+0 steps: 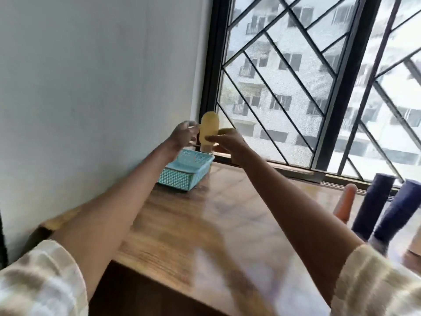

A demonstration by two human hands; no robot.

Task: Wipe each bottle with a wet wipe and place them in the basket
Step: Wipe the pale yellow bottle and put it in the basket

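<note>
Both hands — right hand (227,142) gripping, left hand (182,133) unclear — hold yellow bottle (208,128) above blue basket (182,174).

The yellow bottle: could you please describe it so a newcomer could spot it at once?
Follow the wooden table to its far corner by the window, where the blue basket sits. Both hands hold the yellow bottle above it, cap down. The other bottles, at right, are dark blue or orange.

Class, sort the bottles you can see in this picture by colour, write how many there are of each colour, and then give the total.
Yellow bottle, held in the hands above the basket: 1
Dark blue bottles, at the table's right edge: 2
Orange bottle, beside the blue ones: 1
Total: 4
</note>
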